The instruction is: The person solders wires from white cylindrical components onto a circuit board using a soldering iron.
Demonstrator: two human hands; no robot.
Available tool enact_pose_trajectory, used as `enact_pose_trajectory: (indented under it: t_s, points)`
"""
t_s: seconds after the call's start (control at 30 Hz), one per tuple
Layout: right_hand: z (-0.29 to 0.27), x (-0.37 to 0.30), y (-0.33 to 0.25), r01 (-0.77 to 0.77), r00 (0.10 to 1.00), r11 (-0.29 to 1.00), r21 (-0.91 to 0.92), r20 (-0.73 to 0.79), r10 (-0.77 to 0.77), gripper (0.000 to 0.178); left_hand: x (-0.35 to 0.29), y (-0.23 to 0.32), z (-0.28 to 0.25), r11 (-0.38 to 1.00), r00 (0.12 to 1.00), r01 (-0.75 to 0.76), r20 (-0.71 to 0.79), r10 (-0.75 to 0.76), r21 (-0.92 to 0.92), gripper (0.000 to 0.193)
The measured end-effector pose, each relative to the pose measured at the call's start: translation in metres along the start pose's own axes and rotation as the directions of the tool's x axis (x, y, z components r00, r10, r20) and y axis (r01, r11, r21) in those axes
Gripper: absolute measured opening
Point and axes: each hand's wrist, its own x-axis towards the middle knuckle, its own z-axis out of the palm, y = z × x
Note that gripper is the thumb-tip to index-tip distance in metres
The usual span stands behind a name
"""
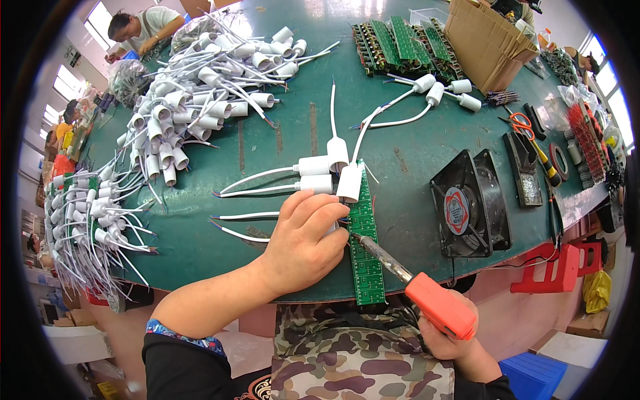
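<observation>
In front of me a long green circuit board strip [365, 267] lies lengthwise at the table's near edge. My left hand [303, 240] is closed around a white lamp socket [331, 229], mostly hidden by the fingers, at the strip's left side. My right hand [445, 337] grips a red-handled soldering iron [437, 303]. Its tip touches or nearly touches the board beside my left fingertips; which, I cannot tell. Several white sockets with cables, such as this upright socket [337, 152] and this tilted socket [349, 183], sit along the strip's far part.
A large pile of white sockets [177, 117] covers the table's far left; wired boards [87, 207] stack at the left edge. A black fan [467, 210] stands to my right, with scissors [521, 125] beyond. Green boards [403, 43] and a cardboard box [487, 43] stand at the back.
</observation>
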Motion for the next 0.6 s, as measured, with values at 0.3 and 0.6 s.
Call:
enact_pose_trajectory:
  t_s: [0.3, 0.6]
  points:
    - [-0.016, -0.013, -0.011, -0.311, 0.95, 0.947, 0.075, 0.018, 0.311, 0.033, 0.0, 0.001, -0.001, 1.0, 1.0, 0.013, 0.001, -0.013, 0.002, 0.019]
    - [-0.011, -0.011, -0.008, -0.199, 0.978, 0.973, 0.113, -0.034, 0.204, 0.046, 0.0, 0.0, -0.001, 1.0, 1.0, 0.004, 0.007, -0.004, 0.004, 0.023]
